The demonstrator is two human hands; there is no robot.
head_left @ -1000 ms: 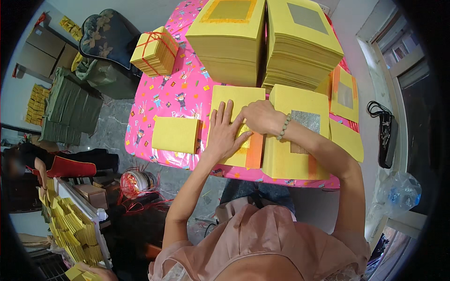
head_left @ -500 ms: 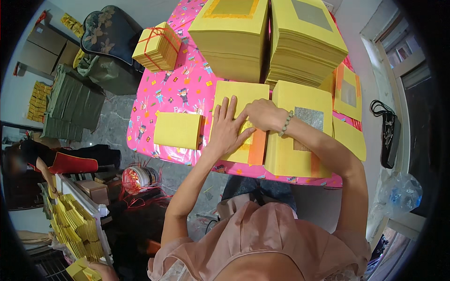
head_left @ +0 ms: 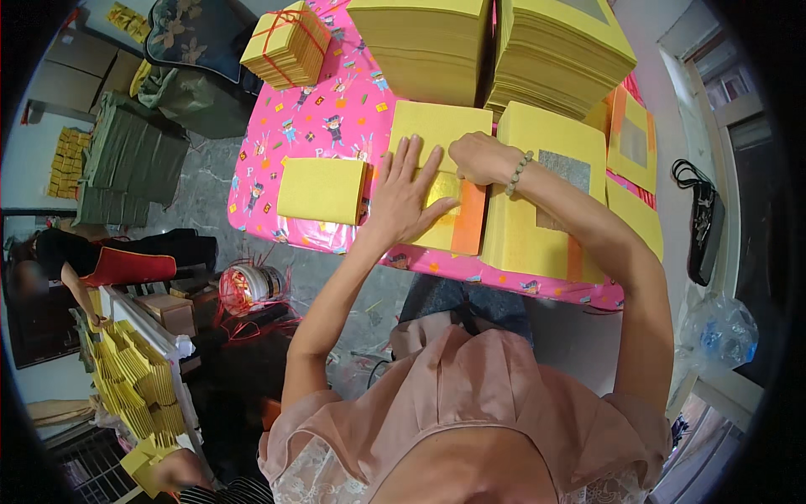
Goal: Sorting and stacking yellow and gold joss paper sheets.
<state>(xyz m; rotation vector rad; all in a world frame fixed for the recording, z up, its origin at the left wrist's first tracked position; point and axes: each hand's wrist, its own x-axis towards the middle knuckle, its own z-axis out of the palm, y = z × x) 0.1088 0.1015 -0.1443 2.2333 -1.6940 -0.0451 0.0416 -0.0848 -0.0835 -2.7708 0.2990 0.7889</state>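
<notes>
A yellow paper sheet lies on the pink patterned table cover, with a gold square and an orange strip on its near part. My left hand rests flat on its left side, fingers spread, holding nothing. At the sheet's right edge my right hand is closed and pressed down, with a beaded bracelet at the wrist; its fingertips are hidden beneath. Under my right forearm lies a stack of yellow paper bearing a grey square. Left of my left hand sits a folded yellow packet.
Two tall yellow paper stacks rise at the table's far side. A yellow bundle tied with red string stands far left. A bucket with red strands is on the floor. At lower left, another person's arm reaches over yellow packets.
The whole table sits higher in the picture. My right hand has slid slightly right along the sheet, away from my left hand, which stays flat on the paper.
</notes>
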